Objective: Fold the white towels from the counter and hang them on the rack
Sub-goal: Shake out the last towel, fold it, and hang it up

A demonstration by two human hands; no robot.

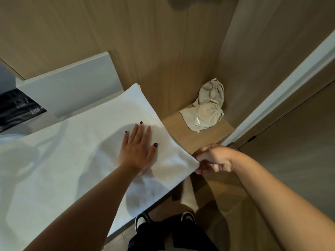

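Towel spread flat, one corner pinched

A white towel (pixel 76 160) lies spread across the bench. The left hand (pixel 136 151) presses flat on it, fingers straight and slightly apart. The right hand (pixel 213 160) pinches the towel's near right corner, fingers clamped. Two beige drawstring bags (pixel 206 109) sit on a wooden shelf (pixel 181 134), far right

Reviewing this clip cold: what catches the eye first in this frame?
A large white towel spread over the counter fills the left and centre. The left hand presses flat on it while the right hand pinches its right corner. Two beige drawstring bags sit on a wooden shelf in the corner behind.
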